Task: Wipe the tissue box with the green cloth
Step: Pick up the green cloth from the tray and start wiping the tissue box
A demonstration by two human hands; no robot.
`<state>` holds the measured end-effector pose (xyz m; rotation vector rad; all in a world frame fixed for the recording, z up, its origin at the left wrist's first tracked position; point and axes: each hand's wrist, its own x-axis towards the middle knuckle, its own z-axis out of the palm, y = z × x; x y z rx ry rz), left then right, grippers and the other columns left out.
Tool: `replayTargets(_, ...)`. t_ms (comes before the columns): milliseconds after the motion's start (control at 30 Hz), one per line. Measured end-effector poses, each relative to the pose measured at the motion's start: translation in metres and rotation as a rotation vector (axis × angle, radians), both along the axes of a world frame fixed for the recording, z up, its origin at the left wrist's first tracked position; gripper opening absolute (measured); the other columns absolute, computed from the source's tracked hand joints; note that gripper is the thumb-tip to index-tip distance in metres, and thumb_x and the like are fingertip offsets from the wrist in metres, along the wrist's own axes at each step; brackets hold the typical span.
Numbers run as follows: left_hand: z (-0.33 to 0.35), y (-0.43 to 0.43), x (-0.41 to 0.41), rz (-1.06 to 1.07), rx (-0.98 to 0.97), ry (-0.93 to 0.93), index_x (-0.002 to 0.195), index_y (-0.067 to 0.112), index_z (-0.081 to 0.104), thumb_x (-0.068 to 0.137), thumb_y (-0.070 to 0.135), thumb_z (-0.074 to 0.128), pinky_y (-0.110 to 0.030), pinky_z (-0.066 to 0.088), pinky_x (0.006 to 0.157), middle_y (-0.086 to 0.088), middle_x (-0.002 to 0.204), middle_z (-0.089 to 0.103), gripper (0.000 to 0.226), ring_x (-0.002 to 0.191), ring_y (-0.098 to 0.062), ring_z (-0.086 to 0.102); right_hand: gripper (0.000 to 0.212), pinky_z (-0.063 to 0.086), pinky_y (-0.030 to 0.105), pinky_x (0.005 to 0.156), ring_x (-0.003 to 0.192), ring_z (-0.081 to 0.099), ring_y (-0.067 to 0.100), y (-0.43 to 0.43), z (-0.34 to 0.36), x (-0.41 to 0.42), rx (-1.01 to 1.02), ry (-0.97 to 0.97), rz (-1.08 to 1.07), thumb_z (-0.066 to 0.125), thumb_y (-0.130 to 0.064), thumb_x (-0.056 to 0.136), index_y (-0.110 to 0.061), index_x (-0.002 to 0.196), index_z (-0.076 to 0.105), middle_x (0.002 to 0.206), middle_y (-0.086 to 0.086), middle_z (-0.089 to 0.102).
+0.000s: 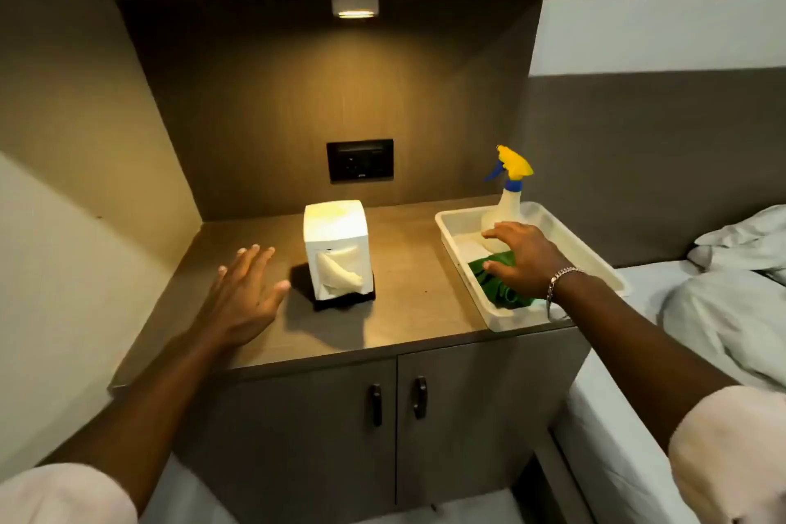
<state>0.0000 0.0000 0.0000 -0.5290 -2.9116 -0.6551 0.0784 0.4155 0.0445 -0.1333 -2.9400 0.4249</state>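
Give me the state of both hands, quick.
Left hand: open, empty, beside the tissue box.
Right hand: open, over the green cloth in the tray, not gripping it.

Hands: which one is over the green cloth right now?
The right hand, wearing a bracelet, reaches into the white tray over the green cloth. The left hand hovers open beside the tissue box, holding nothing.

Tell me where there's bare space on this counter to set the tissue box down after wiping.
Bare counter lies between tissue box and white tray; more behind the box, below the wall socket. The tray is crowded: spray bottle, green cloth, right hand.
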Motion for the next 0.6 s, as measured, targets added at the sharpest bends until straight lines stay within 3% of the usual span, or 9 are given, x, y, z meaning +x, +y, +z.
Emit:
replayTargets(167,-0.053,-0.004,-0.025,0.097,-0.176,-0.096,0.151,0.024,0.007,0.093,0.059,0.030,-0.054,0.003,0.118,-0.005,0.163,0.005,0.072,0.149,-0.025,0.002,0.077,0.022,0.058,0.118,0.146,0.015,0.038,0.029,-0.029,-0.032,0.032,-0.396,-0.012,0.070,-0.047,0.078,-0.043,0.144,0.032,0.163,0.003,0.014)
replayTargets(267,-0.074,-0.005,-0.032,0.166,-0.292,-0.143,0.151,0.030,-0.003,0.084,0.072,0.016,-0.055,-0.001,0.116,-0.004,0.163,-0.007,0.081,0.149,-0.028,-0.004,0.080,0.023,0.054,0.119,0.146,0.020,0.038,0.042,-0.044,-0.048,0.006,-0.503,0.030,0.071,-0.045,0.078,-0.047,0.145,0.026,0.165,0.002,0.005)
replayTargets(400,-0.088,-0.010,-0.034,0.179,-0.372,-0.150,0.149,0.033,-0.009,0.076,0.079,-0.002,-0.056,-0.004,0.115,-0.002,0.163,-0.009,0.086,0.149,-0.028,-0.006,0.072,0.038,0.047,0.112,0.138,0.038,0.032,0.047,-0.061,-0.053,0.136,-0.472,0.062,0.069,-0.045,0.081,-0.046,0.142,0.032,0.164,0.001,0.012)
replayTargets(600,-0.093,-0.012,-0.037,0.168,-0.394,-0.091,0.151,0.030,-0.001,0.078,0.078,-0.002,-0.058,0.003,0.114,-0.006,0.163,0.003,0.087,0.149,-0.031,0.004,0.061,0.052,0.046,0.099,0.126,0.053,0.031,0.045,-0.057,-0.052,0.175,-0.367,0.079,0.071,-0.041,0.080,-0.043,0.136,0.046,0.155,0.001,0.038)
